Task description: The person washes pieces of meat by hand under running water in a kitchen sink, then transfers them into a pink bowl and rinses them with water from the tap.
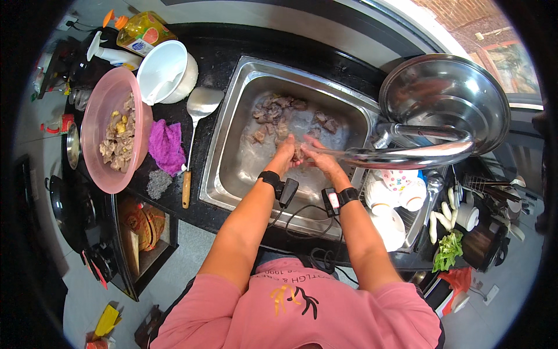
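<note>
In the stainless steel sink, my left hand and my right hand are close together under the tap. A piece of meat is held between them, partly hidden by the fingers. Water runs onto the hands from the curved chrome faucet, which reaches in from the right. Several dark chunks of meat lie in shallow water toward the sink's far side. A few more chunks rest right of these, beyond my right hand.
Left of the sink are a spatula, a purple cloth, a steel wool scrubber, a white tub and a pink basin of meat pieces. A large steel bowl leans behind the faucet. White bowls stand at right.
</note>
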Tool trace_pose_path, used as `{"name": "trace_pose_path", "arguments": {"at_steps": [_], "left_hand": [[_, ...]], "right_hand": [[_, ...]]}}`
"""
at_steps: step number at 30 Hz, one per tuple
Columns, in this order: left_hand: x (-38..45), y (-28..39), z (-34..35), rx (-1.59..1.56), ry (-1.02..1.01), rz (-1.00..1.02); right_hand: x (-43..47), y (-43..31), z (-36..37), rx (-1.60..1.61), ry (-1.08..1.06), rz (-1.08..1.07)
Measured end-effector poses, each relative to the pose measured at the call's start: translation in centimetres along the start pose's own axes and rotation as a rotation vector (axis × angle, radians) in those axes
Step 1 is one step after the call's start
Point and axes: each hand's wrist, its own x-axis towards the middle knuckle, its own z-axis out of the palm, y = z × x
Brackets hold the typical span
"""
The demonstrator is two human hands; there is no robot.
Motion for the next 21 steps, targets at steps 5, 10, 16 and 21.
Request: {"name": "trace_pose_path", "arguments": {"at_steps": [5, 10, 16, 21], "left_hand": [[-1.5, 0.6, 1.7, -0.239, -0.089, 0.049], [-1.9, 0.4, 0.6, 0.09, -0.189, 0.128], [0.4, -1.3, -0.8, 0.664, -0.048, 0.611], [0.8, -1.2, -1.1, 0.469, 0.18, 0.471]], "right_hand": [[1.6, 0.8, 0.0, 0.028, -0.058, 0.054], [2.7, 1.3, -0.4, -0.002, 0.179, 0.233], [1.8, 1.3, 0.3, 0.119, 0.123, 0.334], [1.5, 0.2, 0.7, 0.133, 0.025, 0.325]]}}
